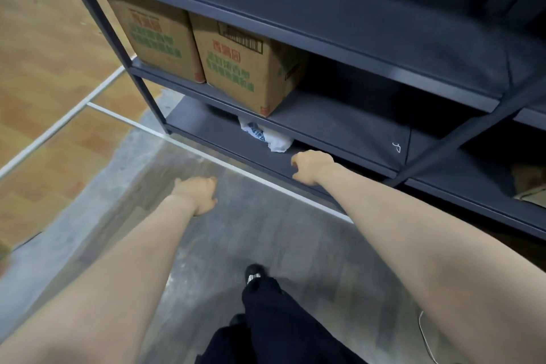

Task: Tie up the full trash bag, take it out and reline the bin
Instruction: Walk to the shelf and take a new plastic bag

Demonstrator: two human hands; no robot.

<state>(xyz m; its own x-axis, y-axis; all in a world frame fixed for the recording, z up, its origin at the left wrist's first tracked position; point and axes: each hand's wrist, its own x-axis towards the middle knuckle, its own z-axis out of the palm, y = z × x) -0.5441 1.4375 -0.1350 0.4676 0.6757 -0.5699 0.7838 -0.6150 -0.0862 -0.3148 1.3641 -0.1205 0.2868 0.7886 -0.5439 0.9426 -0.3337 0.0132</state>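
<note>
The right hand (312, 168) reached toward the lowest shelf (236, 139) of the dark metal rack, its fingers curled loosely and holding nothing. Just beyond its knuckles lay a crumpled white plastic bundle (271, 139), probably spare liners. The left hand (198, 194) hovered over the grey floor, also loosely curled and empty. Two cardboard boxes (236, 68) sat on the shelf above. Neither the trash bag nor the bin was in view. The step looked like fetching a fresh liner; next, the right hand needed to pinch that bundle and draw it out.
</note>
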